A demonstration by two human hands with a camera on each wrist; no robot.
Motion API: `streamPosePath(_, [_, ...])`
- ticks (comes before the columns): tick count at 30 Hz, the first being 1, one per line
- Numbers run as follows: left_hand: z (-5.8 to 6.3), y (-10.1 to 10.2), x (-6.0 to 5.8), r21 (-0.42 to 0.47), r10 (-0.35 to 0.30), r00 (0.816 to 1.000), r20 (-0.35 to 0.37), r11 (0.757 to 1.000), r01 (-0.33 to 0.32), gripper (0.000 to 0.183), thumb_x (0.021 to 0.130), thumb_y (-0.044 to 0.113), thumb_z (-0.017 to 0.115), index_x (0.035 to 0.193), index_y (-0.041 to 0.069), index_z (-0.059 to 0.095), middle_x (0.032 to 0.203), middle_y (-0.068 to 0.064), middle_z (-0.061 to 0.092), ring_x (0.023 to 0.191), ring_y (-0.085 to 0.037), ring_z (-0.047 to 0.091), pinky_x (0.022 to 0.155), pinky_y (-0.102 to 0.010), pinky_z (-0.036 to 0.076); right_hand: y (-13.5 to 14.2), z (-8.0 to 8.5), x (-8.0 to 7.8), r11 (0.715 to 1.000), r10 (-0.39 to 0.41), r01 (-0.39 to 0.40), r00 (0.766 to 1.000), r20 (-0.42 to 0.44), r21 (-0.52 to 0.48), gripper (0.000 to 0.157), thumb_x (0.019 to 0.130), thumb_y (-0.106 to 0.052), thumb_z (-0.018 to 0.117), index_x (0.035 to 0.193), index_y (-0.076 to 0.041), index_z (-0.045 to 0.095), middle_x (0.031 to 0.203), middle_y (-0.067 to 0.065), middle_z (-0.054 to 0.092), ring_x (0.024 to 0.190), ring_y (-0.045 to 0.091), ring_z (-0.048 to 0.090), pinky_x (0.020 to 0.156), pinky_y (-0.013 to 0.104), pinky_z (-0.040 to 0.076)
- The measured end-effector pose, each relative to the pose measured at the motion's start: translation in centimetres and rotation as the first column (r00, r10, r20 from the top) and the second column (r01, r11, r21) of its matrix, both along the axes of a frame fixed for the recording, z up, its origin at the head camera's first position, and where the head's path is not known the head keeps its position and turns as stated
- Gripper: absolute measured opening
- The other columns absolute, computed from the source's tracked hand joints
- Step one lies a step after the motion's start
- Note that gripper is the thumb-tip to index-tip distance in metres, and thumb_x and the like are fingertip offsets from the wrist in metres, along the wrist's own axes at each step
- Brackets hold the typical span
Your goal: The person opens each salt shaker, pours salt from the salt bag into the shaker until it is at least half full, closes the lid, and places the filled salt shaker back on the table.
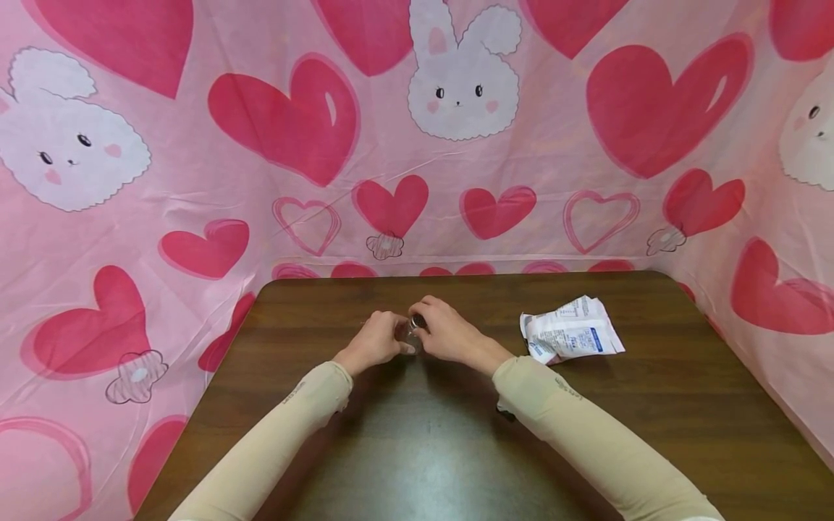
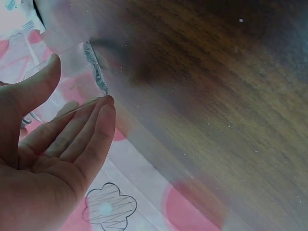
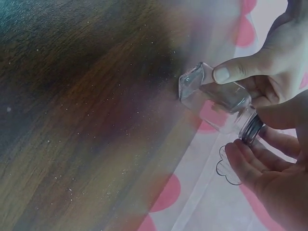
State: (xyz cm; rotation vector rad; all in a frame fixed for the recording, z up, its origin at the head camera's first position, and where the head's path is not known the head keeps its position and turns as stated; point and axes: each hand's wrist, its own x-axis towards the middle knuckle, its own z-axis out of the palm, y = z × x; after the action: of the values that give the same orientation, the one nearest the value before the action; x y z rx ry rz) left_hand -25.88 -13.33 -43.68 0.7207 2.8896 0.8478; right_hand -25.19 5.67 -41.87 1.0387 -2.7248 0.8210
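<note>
A small clear square-sided glass bottle [image 3: 224,103] stands upright on the table, its thick base visible in both wrist views. My left hand [image 1: 376,340] holds it round the body, thumb on one side and fingers along the other. At the neck is a dark screw cap [image 3: 252,131]. The fingers of my right hand [image 1: 452,333] grip this cap from the right. In the head view the two hands partly hide the bottle. Inside the glass I can make out no contents.
To the right of my hands lies a crumpled white printed packet [image 1: 573,331]. Brown wood grain covers the table [image 1: 404,449]. Behind it and at both sides hangs a pink cloth [image 1: 391,152] with hearts and rabbits.
</note>
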Motion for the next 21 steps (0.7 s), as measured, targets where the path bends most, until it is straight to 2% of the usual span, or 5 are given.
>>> streamPosePath(17, [-0.16, -0.09, 0.07, 0.009, 0.005, 1.000, 0.006, 1.000, -0.005, 0.022, 0.079, 0.012, 0.094, 0.093, 0.008, 0.077, 0.075, 0.003, 0.069, 0.070, -0.013, 0.061, 0.070, -0.035, 0.053, 0.34, -0.12, -0.01, 0.998, 0.054, -0.054, 0.999, -0.005, -0.011, 0.030, 0.093, 0.007, 0.070, 0.122, 0.002, 0.069, 0.118, 0.012, 0.065, 0.106, 0.023, 0.063, 0.093, 0.037, 0.055])
streamPosePath(21, [-0.16, -0.11, 0.02, 0.012, 0.004, 1.000, 0.006, 1.000, -0.005, 0.021, 0.080, 0.011, 0.094, 0.092, 0.008, 0.077, 0.074, 0.003, 0.069, 0.069, -0.014, 0.061, 0.069, -0.035, 0.053, 0.36, -0.09, -0.06, 0.999, 0.051, -0.051, 0.999, 0.004, -0.014, 0.033, 0.093, 0.004, 0.072, 0.126, 0.002, 0.067, 0.121, 0.013, 0.065, 0.107, 0.023, 0.063, 0.094, 0.037, 0.055])
